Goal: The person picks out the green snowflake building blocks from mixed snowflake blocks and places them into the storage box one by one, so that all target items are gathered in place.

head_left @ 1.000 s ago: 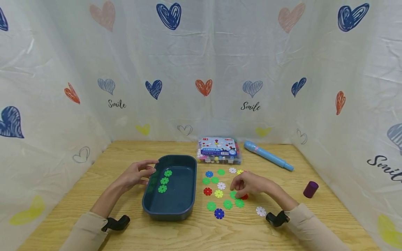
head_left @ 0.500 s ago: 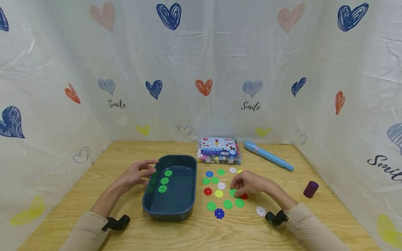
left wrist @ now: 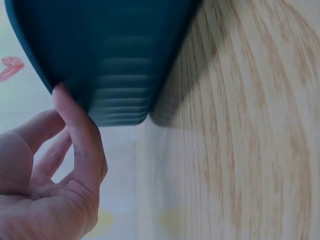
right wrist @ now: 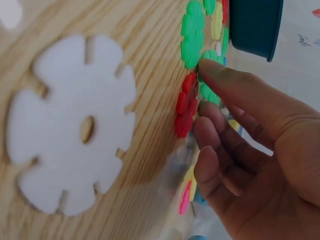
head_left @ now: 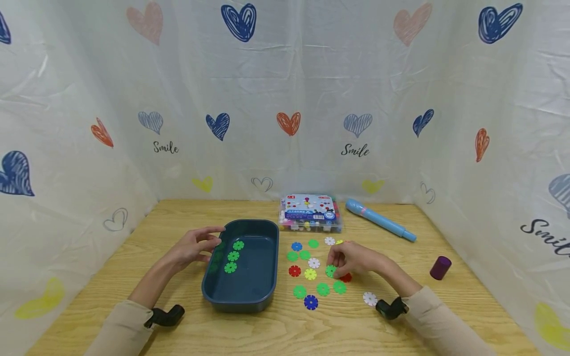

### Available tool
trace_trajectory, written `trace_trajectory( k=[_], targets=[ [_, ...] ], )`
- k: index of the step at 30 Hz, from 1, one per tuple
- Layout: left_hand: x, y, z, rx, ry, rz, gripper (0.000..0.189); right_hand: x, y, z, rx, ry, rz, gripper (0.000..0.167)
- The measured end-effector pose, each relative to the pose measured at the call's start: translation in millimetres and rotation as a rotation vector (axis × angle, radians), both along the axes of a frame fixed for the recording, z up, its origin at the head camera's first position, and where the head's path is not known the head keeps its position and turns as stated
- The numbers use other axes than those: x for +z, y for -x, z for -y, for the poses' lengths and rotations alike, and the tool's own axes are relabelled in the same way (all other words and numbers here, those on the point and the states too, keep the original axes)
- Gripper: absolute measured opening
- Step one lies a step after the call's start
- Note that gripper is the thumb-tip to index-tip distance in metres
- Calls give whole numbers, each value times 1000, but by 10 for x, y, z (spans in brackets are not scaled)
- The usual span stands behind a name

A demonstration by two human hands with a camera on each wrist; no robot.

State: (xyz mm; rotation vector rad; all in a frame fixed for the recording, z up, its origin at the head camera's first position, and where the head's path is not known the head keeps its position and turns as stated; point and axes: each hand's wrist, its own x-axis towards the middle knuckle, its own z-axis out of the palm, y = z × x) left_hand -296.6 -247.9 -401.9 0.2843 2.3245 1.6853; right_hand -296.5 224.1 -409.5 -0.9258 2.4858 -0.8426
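Observation:
My left hand (head_left: 196, 247) rests its fingertips at the left rim of a dark blue-green tray (head_left: 262, 299); in the left wrist view, a fingertip of the hand (left wrist: 70, 165) touches the tray's edge from outside. Inside the tray lie three green snowflake discs (head_left: 233, 256) in a row. My right hand (head_left: 356, 259) pinches a green snowflake disc (head_left: 331, 271) between thumb and fingertips, just over the table. Close below that hand lies a red snowflake disc (right wrist: 186, 106), partly covered in the head view. A white snowflake disc (right wrist: 70, 125) lies near the right wrist.
Several loose discs in other colours, such as a yellow one (head_left: 310, 274) and a dark blue one (head_left: 310, 302), lie right of the tray. A clear box of parts (head_left: 310, 213), a light-blue microphone-shaped object (head_left: 380, 220) and a purple cylinder (head_left: 440, 268) stand farther off.
The green disc at my right fingertips has come up slightly and shows more fully between thumb and fingers. My left hand and the tray have stayed still.

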Motion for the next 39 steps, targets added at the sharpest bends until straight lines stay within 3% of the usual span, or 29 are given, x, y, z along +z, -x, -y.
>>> trace_trajectory(
  k=[7,12,17,24,39],
  targets=[
    [4,-2,-5,7,2,3,58,23,-22,3,-6,26,-2,18],
    [11,-5,-10,8,-2,6,59,46,-13,-17,10,34,-47,8],
    [11,-6,-9,9,-4,8,58,78,9,-28,31,58,-77,9],
    [8,-9,-5,9,-9,13,58,154,39,1,26,112,-27,9],
    [-13,-5,16,-6,-2,-5,60,342,129,222,31,143,-28,13]
  ],
)
